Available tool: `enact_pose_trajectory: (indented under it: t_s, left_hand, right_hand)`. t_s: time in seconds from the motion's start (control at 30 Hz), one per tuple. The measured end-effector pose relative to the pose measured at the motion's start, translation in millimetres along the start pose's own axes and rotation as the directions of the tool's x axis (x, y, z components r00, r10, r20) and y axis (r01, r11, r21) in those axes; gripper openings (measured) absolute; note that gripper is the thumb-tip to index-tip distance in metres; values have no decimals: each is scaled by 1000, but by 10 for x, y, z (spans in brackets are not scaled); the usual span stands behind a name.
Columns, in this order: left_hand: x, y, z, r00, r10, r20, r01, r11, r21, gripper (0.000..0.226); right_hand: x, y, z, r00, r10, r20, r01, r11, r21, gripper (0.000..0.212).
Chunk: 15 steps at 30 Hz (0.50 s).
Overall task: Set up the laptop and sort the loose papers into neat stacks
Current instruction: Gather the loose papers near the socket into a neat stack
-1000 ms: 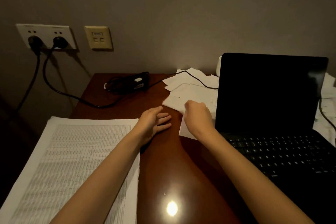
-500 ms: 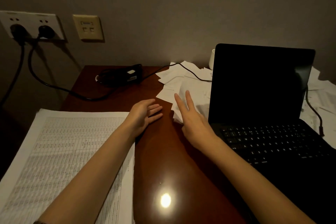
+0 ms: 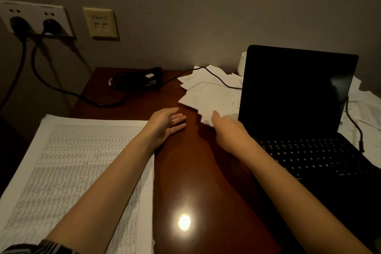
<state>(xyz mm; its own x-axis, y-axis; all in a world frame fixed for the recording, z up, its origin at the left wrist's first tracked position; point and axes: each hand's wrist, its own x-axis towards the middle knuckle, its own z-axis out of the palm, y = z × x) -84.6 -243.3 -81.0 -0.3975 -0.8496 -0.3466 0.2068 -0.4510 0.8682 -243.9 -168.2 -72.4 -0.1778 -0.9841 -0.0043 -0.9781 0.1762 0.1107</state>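
Observation:
An open black laptop (image 3: 294, 93) with a dark screen stands on the right of the brown desk (image 3: 195, 171). A heap of small loose white papers (image 3: 208, 97) lies left of its screen, with a black cable across it. My right hand (image 3: 228, 128) lies on the near corner of that heap, thumb out to the left; its fingers are blurred. My left hand (image 3: 167, 123) rests flat on the bare desk, fingers straight, a little left of the heap. A stack of large printed table sheets (image 3: 82, 161) covers the desk's left side.
More loose papers (image 3: 367, 109) lie behind and right of the laptop, crossed by a cable (image 3: 353, 121). A black power adapter (image 3: 140, 81) with coiled cord sits at the back, plugged into wall sockets (image 3: 35, 18). A white cup (image 3: 242, 64) stands behind the screen.
My right hand went from curled on the paper to fingers stretched out, then shifted right towards the laptop. My left hand stayed flat on the desk.

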Motion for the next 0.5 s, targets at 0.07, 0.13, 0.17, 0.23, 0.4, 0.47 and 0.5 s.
enact_pose_trajectory:
  t_s: [0.07,0.13,0.17,0.23,0.4,0.47,0.5]
  left_hand:
    - [-1,4,-9,1000,-2,2,2,1000,-9,39]
    - [-3,11,-10,1000,-4,0,4,1000,-17,38]
    - [0,11,-10,1000,-5,-2,5,1000,-19,38]
    - [-7,14,-6,1000,-16,1,16,999,-29,37]
    - [-11,26,-27,997,-36,69,39,998,-39,47]
    - [-14,35,-36,994,-46,98,50,998,-35,55]
    - [-11,36,-39,993,-49,112,53,998,-34,59]
  right_hand:
    - [-21,-29,24,993,94,-66,-96,995,-27,31]
    - [-74,-86,62,992,111,-57,-116,989,-90,22]
    - [-90,-101,72,993,105,-46,-109,987,-117,21]
    - [-68,-84,34,994,97,-59,-103,987,-125,20]
    - [212,-15,-224,972,200,-127,-178,970,166,18]
    - [276,-70,-322,964,210,-160,-173,960,220,19]
    - [298,-114,-358,965,202,-168,-163,963,217,20]
